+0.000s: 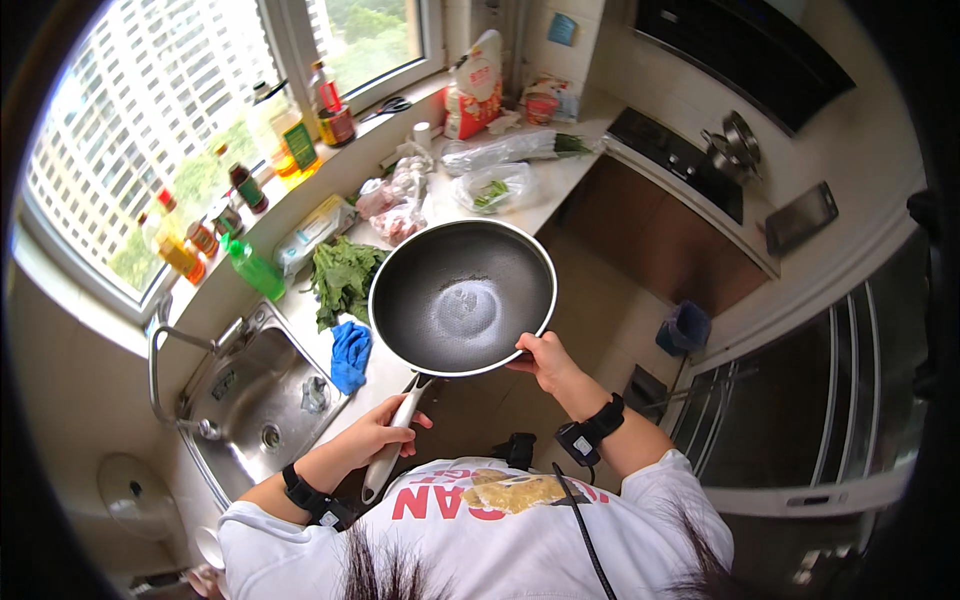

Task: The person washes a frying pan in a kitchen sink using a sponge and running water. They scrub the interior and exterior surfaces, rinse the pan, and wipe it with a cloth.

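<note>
A dark frying pan with a light rim is held up in front of my body, partly over the counter edge. My left hand is closed around its pale handle. On the right side, my right hand grips the rim, thumb on top and fingers under it. A whitish wet-looking patch lies in the middle of the pan's textured inside. Left of the pan are a blue cloth and a bunch of leafy greens on the counter.
A steel sink with a curved faucet is at the left. Bottles, including a cooking oil bottle, line the windowsill. Bagged food lies behind the pan. A gas stove holds pots. A lined bin stands on the floor.
</note>
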A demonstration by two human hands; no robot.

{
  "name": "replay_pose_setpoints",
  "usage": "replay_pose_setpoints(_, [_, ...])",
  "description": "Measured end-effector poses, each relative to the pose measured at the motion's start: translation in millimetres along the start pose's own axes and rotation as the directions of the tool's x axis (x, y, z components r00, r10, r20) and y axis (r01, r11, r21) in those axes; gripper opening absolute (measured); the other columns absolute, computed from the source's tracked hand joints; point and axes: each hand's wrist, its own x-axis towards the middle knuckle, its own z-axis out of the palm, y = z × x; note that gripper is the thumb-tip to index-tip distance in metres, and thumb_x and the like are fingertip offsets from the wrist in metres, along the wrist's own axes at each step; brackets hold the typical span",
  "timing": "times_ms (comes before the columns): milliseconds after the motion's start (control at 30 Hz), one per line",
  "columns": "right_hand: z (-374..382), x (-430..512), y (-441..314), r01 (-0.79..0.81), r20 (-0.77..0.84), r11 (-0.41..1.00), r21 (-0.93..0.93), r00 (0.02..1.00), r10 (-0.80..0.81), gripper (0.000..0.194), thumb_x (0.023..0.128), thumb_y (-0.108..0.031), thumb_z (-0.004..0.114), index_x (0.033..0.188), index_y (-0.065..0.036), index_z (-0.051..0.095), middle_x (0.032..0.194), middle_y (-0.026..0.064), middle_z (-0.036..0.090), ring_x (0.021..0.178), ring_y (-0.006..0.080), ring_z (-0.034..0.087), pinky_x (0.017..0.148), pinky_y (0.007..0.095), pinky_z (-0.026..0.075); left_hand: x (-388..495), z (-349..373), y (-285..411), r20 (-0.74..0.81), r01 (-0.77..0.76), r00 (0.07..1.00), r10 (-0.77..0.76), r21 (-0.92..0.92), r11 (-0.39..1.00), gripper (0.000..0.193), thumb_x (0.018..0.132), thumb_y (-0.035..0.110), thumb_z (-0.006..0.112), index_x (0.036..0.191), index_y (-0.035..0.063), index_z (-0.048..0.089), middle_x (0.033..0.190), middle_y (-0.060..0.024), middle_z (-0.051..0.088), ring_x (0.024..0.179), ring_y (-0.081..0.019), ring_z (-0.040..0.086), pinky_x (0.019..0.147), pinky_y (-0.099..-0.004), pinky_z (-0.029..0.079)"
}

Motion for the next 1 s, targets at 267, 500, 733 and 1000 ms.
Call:
replay_pose_setpoints(267, [86.9, 11.2, 31.6, -0.052, 0.217, 0.969, -0.24, 0.97, 0.105, 0.014, 0.076, -0.007, 0.052, 0.083, 0.004, 0.056, 0.079, 0.0098, 0.06, 0.069, 0.0195, 0.062, 0.065, 0.0368, 0.058, -74.3, -26.3, -86.1, -0.086, -0.081, 0.995, 0.043, -0.5, 0.862, 0.051, 0.081, -0.001, 0.053, 0.129, 0.0003, 0.035, 0.096, -0.0125, 0.056, 0.069, -0.017, 0.059, 0.063, -0.0268, 0.05])
replay_pose_setpoints(500, [234.4, -1.9, 128.3, -0.165, 0.437, 0.86, -0.483, 0.806, 0.4, 0.02, 0.079, -0.009, 0.05, 0.091, 0.006, 0.056, 0.082, 0.0099, 0.059, 0.074, 0.0208, 0.063, 0.07, 0.0372, 0.058, -200.1, -49.8, -153.1, -0.421, -0.26, 0.907, -0.001, -0.563, 0.784, 0.047, 0.081, 0.001, 0.05, 0.126, 0.0021, 0.037, 0.071, -0.0057, 0.052, 0.049, -0.0118, 0.049, 0.045, -0.0231, 0.041])
replay_pose_setpoints(733, [337.3, -33.6, 240.8, -0.33, 0.451, 0.715, -0.617, 0.596, 0.664, 0.021, 0.078, -0.01, 0.049, 0.094, 0.003, 0.057, 0.086, 0.0105, 0.06, 0.075, 0.0211, 0.063, 0.074, 0.0389, 0.056, -301.9, -82.4, -199.0, -0.589, -0.251, 0.793, -0.154, -0.547, 0.799, 0.027, 0.081, 0.005, 0.054, 0.105, 0.0018, 0.042, 0.067, -0.0041, 0.049, 0.045, -0.0105, 0.047, 0.04, -0.026, 0.04])
replay_pose_setpoints(1000, [374.5, -54.8, 290.6, -0.359, 0.437, 0.673, -0.647, 0.549, 0.713, 0.02, 0.081, -0.009, 0.047, 0.096, 0.001, 0.057, 0.097, 0.0118, 0.061, 0.089, 0.0262, 0.061, 0.085, 0.0441, 0.051, -341.8, -112.0, -250.6, -0.659, -0.278, 0.748, -0.078, -0.417, 0.866, 0.027, 0.079, 0.008, 0.056, 0.102, 0.002, 0.043, 0.067, -0.0039, 0.051, 0.043, -0.0113, 0.049, 0.039, -0.0267, 0.042])
